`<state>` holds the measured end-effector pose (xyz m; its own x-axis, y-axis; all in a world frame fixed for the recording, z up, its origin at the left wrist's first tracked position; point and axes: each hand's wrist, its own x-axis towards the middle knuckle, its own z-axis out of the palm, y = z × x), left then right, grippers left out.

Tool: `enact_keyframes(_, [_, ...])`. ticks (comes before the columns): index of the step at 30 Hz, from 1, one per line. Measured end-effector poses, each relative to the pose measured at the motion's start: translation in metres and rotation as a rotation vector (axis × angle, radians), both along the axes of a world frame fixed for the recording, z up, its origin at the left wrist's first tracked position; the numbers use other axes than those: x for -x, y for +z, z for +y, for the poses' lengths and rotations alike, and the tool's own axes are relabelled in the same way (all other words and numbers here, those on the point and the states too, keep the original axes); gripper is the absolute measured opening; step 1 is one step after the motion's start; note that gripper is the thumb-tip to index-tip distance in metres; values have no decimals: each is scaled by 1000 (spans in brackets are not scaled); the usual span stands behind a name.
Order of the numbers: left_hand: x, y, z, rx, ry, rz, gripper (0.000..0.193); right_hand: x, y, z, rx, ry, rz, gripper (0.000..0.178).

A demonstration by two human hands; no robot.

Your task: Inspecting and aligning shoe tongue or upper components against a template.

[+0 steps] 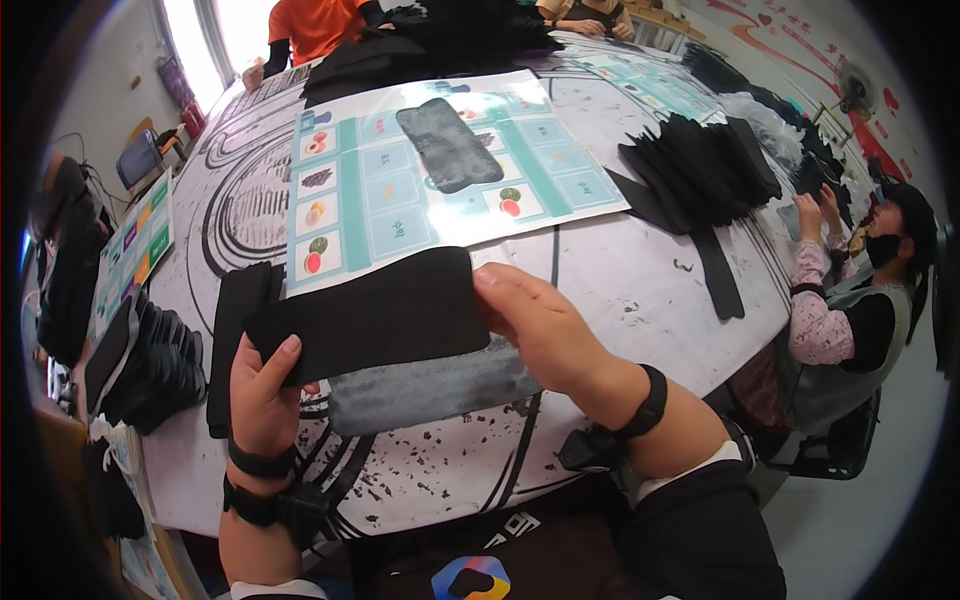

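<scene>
A flat black pad-like piece (pixel 375 312) with rounded corners is stretched level between my hands above the table. My left hand (pixel 268 385) grips its left end, thumb on top. At its upper right corner my right hand (pixel 540 325) pinches the edge. Just below it lies a grey mottled piece (pixel 430 392) of similar shape, partly covered by the black one. Another grey mottled piece (pixel 450 148) rests on a glossy picture sheet (pixel 400 215). Beside my left hand is a stack of black pieces (pixel 232 350).
On the right, a fanned pile of black pieces (pixel 700 165) has one strip (pixel 718 275) sticking out nearer me. More stacked pieces (pixel 160 360) stand at the left edge, and a dark heap (pixel 430 45) lies at the far side. Co-workers sit around the table, one (pixel 850 300) at right.
</scene>
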<state>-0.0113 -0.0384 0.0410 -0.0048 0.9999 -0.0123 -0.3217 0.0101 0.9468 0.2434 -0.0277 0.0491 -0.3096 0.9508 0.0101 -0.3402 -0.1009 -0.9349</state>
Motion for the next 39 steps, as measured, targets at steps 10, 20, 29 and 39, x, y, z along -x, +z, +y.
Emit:
enact_keyframes(10, [7,-8,7,38,-106,-7,32,-10,0,1,-186,-110,-380,13])
enact_keyframes(20, [13,-2,5,45,-154,-8,29,-14,-2,14,-226,-112,-386,12])
enact_keyframes(29, [27,-2,0,0,-334,317,26,-29,4,25,-189,-92,-548,14])
enact_keyframes(39, [8,-2,-4,33,-83,211,44,-30,-15,31,198,-69,-143,21])
